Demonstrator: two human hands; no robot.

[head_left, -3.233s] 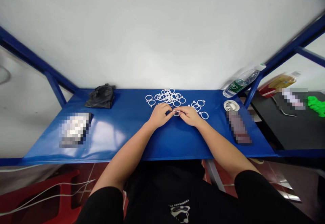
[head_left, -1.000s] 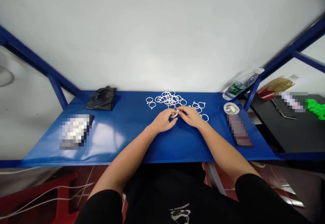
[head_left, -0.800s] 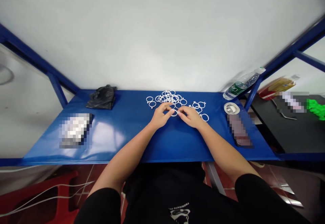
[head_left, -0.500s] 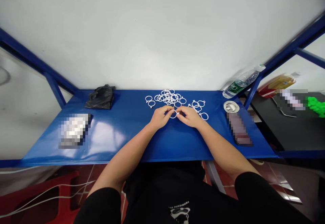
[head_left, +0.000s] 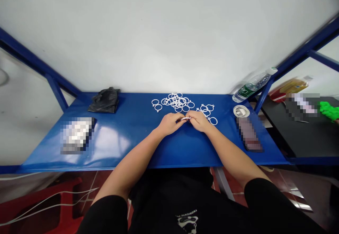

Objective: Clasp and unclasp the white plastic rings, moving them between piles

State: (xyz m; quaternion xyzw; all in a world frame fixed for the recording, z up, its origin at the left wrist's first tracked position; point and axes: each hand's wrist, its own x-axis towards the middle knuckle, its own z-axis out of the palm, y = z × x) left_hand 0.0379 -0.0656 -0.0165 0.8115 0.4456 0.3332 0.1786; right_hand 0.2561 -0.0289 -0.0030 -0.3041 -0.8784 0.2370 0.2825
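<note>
Between both hands, over the blue table (head_left: 127, 121), is a thin white plastic ring (head_left: 186, 118), seen nearly edge-on. My left hand (head_left: 170, 123) pinches its left side with thumb and fingers. On the other side my right hand (head_left: 198, 121) is closed on it, the fingers curled so that part of the ring is hidden. Just beyond the hands lies a loose pile of similar white rings (head_left: 178, 101), several with a small knob or clasp. Two such rings (head_left: 158, 107) lie left of the pile. A smaller group of rings (head_left: 206, 110) rests beyond my right hand.
A black plastic bag (head_left: 105, 100) sits at the back left, with a blurred-out object (head_left: 78, 135) in front. To the right are a water bottle (head_left: 253, 85), a coiled white cable (head_left: 241, 111) and a dark phone-like slab (head_left: 249, 134). Blue frame bars (head_left: 57, 92) rise at both ends.
The ring in my hands has turned from showing its open circle to nearly edge-on. My right hand's fingers have curled in more around it, and the hands stay in about the same place.
</note>
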